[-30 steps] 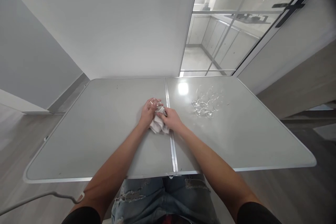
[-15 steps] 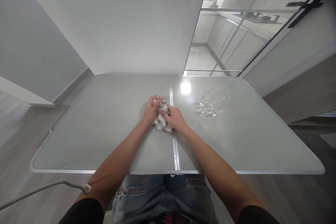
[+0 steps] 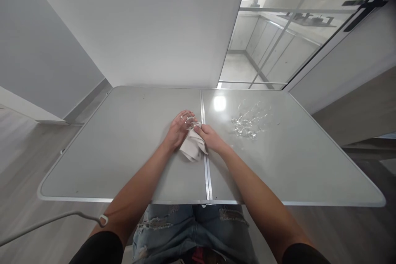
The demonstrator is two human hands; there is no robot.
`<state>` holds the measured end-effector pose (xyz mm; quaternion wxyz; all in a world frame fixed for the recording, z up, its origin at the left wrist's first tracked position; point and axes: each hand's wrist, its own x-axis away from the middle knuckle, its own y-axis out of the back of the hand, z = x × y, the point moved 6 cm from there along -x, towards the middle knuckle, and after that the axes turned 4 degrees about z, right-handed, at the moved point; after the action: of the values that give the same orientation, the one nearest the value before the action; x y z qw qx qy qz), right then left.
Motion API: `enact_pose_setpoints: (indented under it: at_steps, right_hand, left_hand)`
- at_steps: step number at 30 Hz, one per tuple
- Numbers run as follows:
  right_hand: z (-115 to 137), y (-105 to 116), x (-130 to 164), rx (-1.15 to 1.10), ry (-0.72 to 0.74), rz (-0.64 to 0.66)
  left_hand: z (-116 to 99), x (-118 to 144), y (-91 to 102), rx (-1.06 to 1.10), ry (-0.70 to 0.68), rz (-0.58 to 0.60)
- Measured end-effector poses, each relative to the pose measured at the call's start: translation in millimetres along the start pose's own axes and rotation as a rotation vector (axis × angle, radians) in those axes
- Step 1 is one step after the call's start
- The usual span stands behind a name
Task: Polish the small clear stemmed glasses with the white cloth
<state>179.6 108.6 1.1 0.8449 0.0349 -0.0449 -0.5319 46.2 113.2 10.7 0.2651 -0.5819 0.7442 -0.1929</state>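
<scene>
I see a white cloth (image 3: pixel 193 148), a clear glass (image 3: pixel 187 120) beside it, clear glasses (image 3: pixel 249 121) right of the cloth, a pale grey counter (image 3: pixel 123 148) with a silver seam, and faded blue ripped jeans (image 3: pixel 192 231).

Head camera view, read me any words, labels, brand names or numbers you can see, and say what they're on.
None: no readable text shows on the grey folding table, the white cloth, the small clear glass in the left hand, or the cluster of clear glasses.
</scene>
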Motion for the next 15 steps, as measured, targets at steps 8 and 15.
enact_pose_setpoints:
  at_steps: [8, 15]
  right_hand:
    - [11, 0, 6, 0.881, 0.068, -0.297]
    - [31, 33, 29, 0.37, 0.243, -0.693]
  left_hand:
    - [1, -2, -2.3, -0.041, -0.024, -0.018]
    - [-4, -5, 9.7, -0.027, -0.11, -0.083]
